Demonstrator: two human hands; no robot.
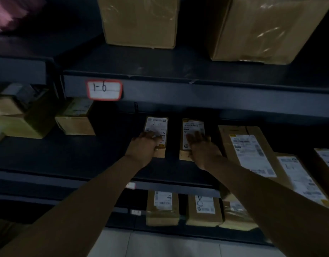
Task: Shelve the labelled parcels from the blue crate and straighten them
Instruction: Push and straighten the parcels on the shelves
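Observation:
Two small brown parcels with white labels lie side by side on the dark middle shelf [86, 154]. My left hand [146, 143] lies on top of the left parcel [156, 125], its fingers curled over the label. My right hand [199, 143] rests flat on the right parcel [192, 127], fingers stretched forward. A narrow gap separates the two parcels. The blue crate is out of view.
Larger labelled parcels [250, 151] lean at the right of the same shelf. Brown boxes [76, 121] sit at its left. Two big cartons [139, 21] stand on the shelf above, marked by a tag "1-6" [104, 89]. Three small parcels [162, 207] lie on the shelf below.

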